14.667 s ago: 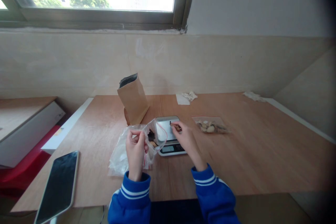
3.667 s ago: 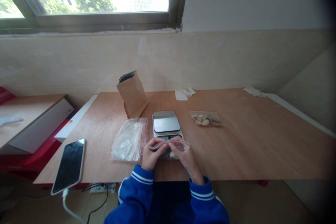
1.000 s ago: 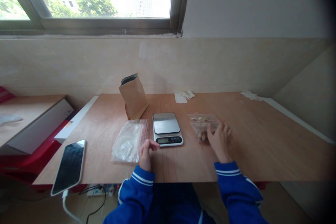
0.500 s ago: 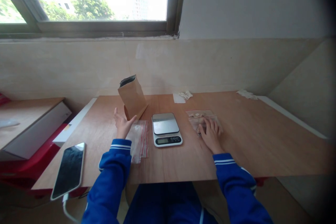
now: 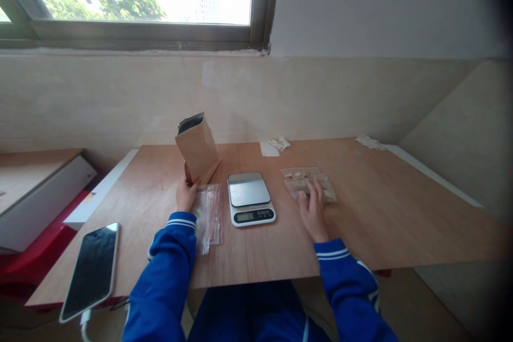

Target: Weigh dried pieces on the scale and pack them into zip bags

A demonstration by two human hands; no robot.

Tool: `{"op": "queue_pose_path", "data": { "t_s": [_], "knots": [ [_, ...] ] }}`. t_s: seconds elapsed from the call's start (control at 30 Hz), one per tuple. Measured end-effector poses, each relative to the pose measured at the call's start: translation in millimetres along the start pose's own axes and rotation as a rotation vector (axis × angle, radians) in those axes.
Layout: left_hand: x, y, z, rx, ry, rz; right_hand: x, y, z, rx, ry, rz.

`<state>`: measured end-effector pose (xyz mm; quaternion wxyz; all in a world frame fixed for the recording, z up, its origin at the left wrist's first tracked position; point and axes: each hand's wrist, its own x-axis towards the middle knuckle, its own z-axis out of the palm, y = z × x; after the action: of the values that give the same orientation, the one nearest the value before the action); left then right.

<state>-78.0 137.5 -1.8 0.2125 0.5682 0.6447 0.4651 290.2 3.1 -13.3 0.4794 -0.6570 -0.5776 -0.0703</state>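
My left hand [image 5: 186, 194] reaches to the foot of the brown paper bag [image 5: 197, 148], which stands upright with its top open; the fingers curl round its lower edge. A stack of clear zip bags with red strips [image 5: 209, 212] lies under my left forearm. My right hand [image 5: 312, 205] lies flat, fingers spread, on the filled clear zip bags [image 5: 298, 177] to the right of the scale. The small digital kitchen scale [image 5: 248, 196] sits between my hands with a bare platform.
A phone [image 5: 90, 270] on a cable overhangs the table's front left corner. Crumpled white paper [image 5: 274, 145] and another scrap [image 5: 369, 142] lie by the back wall. A lower white and red unit [image 5: 44, 199] stands to the left of the wooden table [image 5: 401, 214].
My left hand moved forward from open in the air onto the base of the paper bag. My right hand stayed flat on the filled bags, sliding slightly left.
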Motion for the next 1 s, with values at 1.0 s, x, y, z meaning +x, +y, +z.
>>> {"op": "queue_pose_path", "data": {
  "t_s": [1.0],
  "knots": [
    [-21, 19, -11.4, -0.126, -0.091, 0.290, -1, -161, 24, 0.372, -0.128, -0.165]
  ]
}}
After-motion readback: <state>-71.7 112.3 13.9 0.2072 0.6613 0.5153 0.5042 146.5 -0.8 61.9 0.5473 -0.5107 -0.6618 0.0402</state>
